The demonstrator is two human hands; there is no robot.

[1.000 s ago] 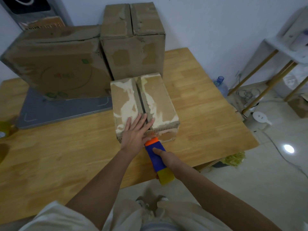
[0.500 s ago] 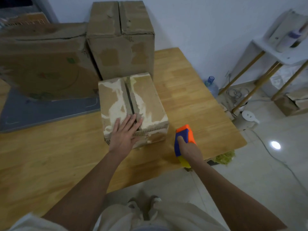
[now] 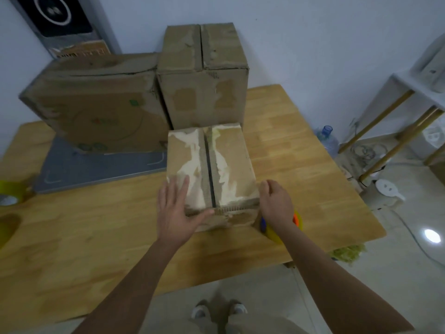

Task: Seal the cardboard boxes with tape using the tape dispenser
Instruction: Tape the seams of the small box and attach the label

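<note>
A small cardboard box with torn, pale patches stands on the wooden table; a dark open seam runs down the middle of its top. My left hand lies on its near left corner, fingers on top and thumb along the front edge. My right hand curls against the near right corner. The blue, orange and yellow tape dispenser lies on the table under my right wrist, mostly hidden.
Two larger cardboard boxes stand behind, one on a grey mat. A yellow tape roll sits at the table's left edge. Right of the table are a water bottle, cables and a white shelf.
My right hand carried the dispenser away from the box's front to the right, set it down on the table and moved up to the box's right corner. My left hand stayed on the box.
</note>
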